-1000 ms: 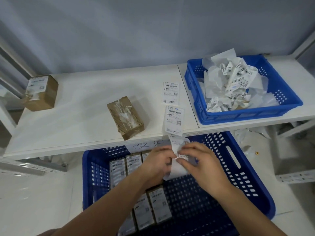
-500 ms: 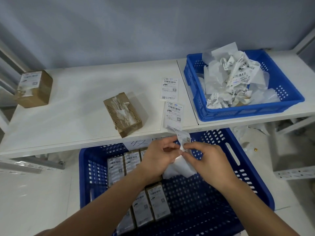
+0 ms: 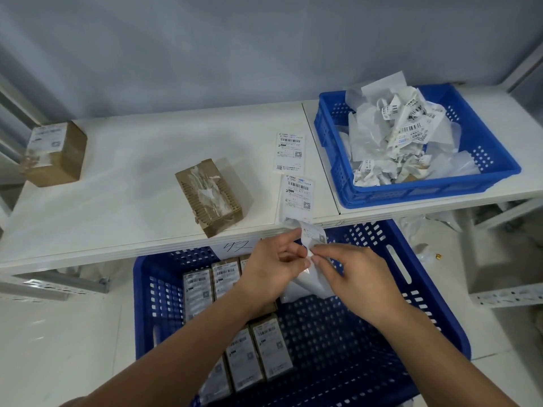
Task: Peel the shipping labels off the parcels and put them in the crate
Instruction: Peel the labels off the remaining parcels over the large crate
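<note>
1. The left hand (image 3: 276, 268) and the right hand (image 3: 361, 277) meet at frame centre, each pinching the curled shipping label (image 3: 313, 235) between thumb and fingertips.
2. The label looks thin, light, limp and sticky. A corner pinch suits it, though it may tear or fold onto itself.
3. It hangs over the lower blue crate (image 3: 426, 304), just below the worktop (image 3: 123, 177) edge.
4. Crumpled labels fill the smaller crate (image 3: 426, 192) at upper right.

Two crates: big crate (image 3: 338, 348) under the left hand (image 3: 276, 268), small crate (image 3: 426, 192) up past the right hand (image 3: 361, 277). Two brown boxes (image 3: 210, 198) (image 3: 55, 154) up left of the left hand. Two flat labels (image 3: 289, 152) (image 3: 296, 195) just above it. At least six parcels (image 3: 244, 359) below it.
</note>
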